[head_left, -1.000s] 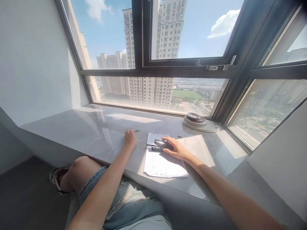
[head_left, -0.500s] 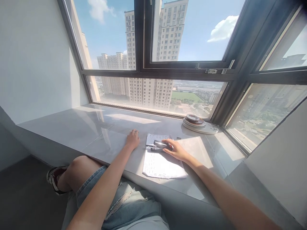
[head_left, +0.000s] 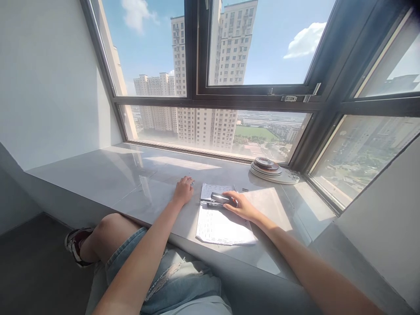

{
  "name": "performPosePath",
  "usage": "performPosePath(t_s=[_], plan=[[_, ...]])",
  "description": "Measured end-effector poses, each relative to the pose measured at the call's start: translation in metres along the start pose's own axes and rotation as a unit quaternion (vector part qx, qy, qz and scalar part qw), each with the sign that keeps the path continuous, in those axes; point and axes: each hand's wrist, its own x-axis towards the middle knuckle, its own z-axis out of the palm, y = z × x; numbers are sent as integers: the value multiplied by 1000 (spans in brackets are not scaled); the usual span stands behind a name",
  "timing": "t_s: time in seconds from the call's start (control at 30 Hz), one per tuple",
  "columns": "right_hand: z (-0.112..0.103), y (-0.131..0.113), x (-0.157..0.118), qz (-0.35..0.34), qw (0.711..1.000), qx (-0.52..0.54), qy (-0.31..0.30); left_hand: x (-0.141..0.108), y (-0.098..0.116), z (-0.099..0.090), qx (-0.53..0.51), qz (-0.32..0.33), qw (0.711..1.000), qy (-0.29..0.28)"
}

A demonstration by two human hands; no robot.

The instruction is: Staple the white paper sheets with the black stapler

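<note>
My right hand is wrapped round the back of a black stapler, which lies over the upper part of a sheaf of papers with rows of print or writing. The stapler's jaw points left, and its top arm and base look apart at that end. Left of the papers, my left hand rests on the sill with fingers curled together. A tiny greyish thing shows at its fingertips, too small to name.
A stack of plates or round mats stands by the window corner. A small dark piece lies on the tiled sill beyond the papers. The window frame bounds the far side; my bent leg is below the front edge.
My left hand has shifted slightly to the right, its fingers now angled towards the papers, with a tiny greyish thing showing. The right hand and stapler stay in place.
</note>
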Motion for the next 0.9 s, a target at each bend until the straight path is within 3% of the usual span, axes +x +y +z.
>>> performPosePath(t_s=[0.2,0.53,0.9], plan=[[1,2,0,0,1000,-15,-6,0,-5,8,-15,-3,996,-91],[1,2,-1,6,1000,-16,-5,-1,-3,1,-34,-7,999,7],[2,6,-1,2,1000,-22,-3,-1,-6,4,-56,-33,998,-22]])
